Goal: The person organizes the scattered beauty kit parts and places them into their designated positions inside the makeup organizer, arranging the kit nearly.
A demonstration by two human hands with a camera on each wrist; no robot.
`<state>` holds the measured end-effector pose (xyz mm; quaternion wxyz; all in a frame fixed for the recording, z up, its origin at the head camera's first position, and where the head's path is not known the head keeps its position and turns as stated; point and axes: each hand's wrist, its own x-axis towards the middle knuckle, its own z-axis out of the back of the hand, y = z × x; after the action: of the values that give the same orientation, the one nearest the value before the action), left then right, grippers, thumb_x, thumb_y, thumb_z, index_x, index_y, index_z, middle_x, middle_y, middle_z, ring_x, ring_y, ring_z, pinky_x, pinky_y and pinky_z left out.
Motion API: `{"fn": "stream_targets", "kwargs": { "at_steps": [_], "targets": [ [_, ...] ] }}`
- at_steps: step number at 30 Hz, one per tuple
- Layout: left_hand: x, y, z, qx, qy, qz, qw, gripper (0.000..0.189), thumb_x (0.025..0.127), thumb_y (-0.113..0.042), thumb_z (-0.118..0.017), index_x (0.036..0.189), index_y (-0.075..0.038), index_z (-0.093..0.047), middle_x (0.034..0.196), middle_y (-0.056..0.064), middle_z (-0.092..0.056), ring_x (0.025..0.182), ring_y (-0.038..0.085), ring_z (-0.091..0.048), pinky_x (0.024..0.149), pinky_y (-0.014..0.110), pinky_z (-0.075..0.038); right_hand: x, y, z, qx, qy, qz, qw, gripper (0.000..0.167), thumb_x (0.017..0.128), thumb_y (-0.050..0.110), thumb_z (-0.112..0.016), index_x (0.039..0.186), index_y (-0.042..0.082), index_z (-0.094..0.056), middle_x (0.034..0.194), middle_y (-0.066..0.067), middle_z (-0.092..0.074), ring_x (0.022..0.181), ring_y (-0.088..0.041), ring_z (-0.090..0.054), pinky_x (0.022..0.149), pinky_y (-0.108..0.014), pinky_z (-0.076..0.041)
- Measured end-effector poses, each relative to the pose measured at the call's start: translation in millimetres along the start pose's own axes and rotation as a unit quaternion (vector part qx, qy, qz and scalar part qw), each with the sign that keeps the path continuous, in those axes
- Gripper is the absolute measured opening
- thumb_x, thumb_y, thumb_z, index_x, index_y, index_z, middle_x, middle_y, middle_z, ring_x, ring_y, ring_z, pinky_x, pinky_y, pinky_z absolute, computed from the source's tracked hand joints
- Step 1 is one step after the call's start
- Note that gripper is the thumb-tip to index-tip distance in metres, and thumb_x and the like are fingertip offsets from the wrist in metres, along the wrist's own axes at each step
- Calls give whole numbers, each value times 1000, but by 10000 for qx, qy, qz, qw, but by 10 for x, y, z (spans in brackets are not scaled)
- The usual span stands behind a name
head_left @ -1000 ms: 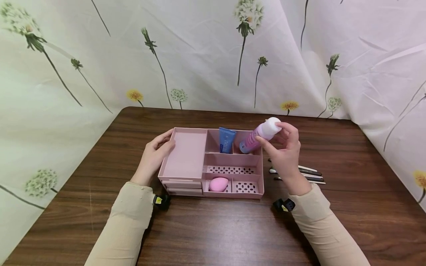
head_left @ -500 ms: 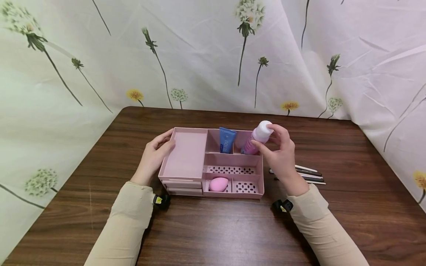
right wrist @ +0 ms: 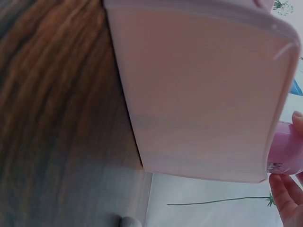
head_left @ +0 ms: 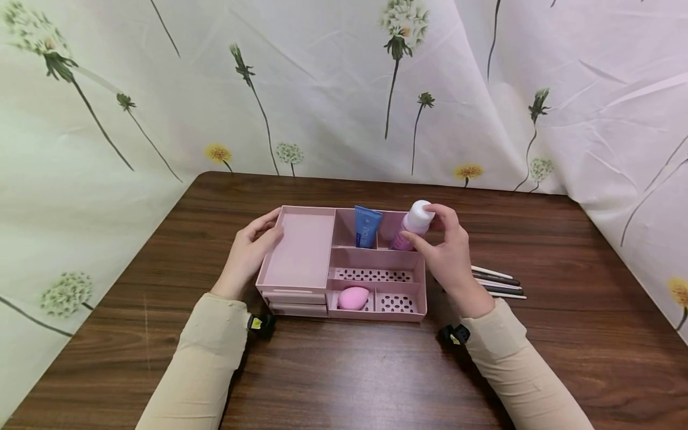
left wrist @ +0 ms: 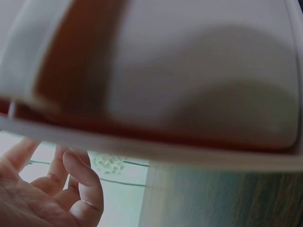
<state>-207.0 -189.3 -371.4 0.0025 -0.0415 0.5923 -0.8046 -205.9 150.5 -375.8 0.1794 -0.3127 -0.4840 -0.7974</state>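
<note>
Room above middle compartment (head_left: 376,260); tube (head_left: 367,227), bottle (head_left: 416,221) obstructing behind

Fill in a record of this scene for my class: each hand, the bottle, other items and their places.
Left hand: rests against left side of pink organizer
Right hand: grips bottle near its white cap
Bottle position: tilted, lower end inside back right compartment
Blue tube: back row, left of bottle
Pink sponge: front row, left compartment
Slim sticks: on table, right of organizer

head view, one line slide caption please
Right hand holds a tilted bottle in a pink organizer, near a blue tube; left hand grips the organizer's opposite end.
</note>
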Motion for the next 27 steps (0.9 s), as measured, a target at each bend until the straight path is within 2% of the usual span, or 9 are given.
{"fn": "stream_targets", "kwargs": {
  "at_steps": [4, 11, 22, 27],
  "targets": [
    [8, 0, -6, 26, 7, 41, 10000, 49, 99, -25, -58, 146, -15, -51, 123, 12, -57, 98, 4, -54, 83, 19, -46, 5, -7, 12, -107, 146, -78, 9998, 59, 73, 3, -86, 121, -1, -53, 111, -21, -64, 93, -27, -62, 83, -19, -45],
    [19, 7, -6, 98, 0, -2, 10000, 49, 99, -27, -58, 146, -15, -51, 123, 11, -57, 99, 6, -54, 83, 19, -46, 40, 17, 45, -120, 486, -333, 9982, 58, 78, 2, -82, 127, 0, -52, 115, -20, -63, 98, -31, -63, 86, -46, -52],
    [25, 11, -12, 84, -10, 48, 10000, 49, 99, -28, -58, 146, -16, -51, 121, 9, -56, 99, 7, -54, 82, 19, -47, 77, 22, 88, -98, 696, -396, 9967, 48, 82, 1, -78, 126, 1, -60, 119, -18, -65, 100, -32, -64, 89, -48, -53],
    [26, 2, -17, 168, -34, 77, 9998, 49, 99, -27, -57, 146, -16, -51, 124, 11, -56, 100, 8, -53, 83, 19, -45, 106, 35, 126, 29, 646, -359, 9973, 45, 81, 1, -79, 123, -1, -61, 116, -18, -67, 98, -31, -65, 88, -41, -54]
  ]
}}
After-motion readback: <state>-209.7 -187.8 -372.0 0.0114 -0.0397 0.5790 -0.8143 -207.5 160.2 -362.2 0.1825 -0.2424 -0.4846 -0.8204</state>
